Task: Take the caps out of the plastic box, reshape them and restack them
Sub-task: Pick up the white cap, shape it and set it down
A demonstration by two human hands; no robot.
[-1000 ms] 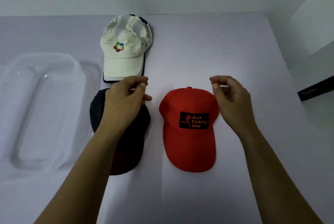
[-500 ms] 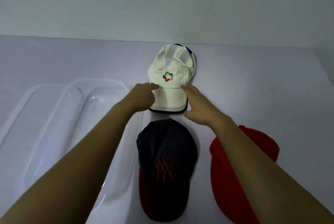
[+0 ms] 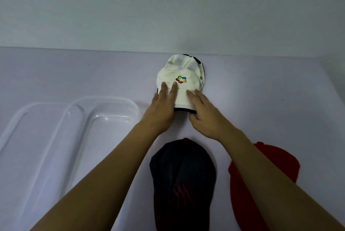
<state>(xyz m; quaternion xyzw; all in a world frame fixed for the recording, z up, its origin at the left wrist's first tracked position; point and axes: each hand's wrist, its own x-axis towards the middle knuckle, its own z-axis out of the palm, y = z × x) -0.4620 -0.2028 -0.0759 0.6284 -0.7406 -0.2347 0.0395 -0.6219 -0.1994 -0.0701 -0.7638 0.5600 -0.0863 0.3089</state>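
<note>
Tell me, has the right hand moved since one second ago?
Yes. The right hand went from beside the red cap forward to the brim of the white cap, farther away on the table.

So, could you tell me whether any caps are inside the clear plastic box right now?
No, the clear plastic box holds nothing; the white cap, dark cap and red cap lie on the table.

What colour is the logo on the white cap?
Multicoloured: red, green, yellow and blue segments on the white cap, seen in the head view.
</note>
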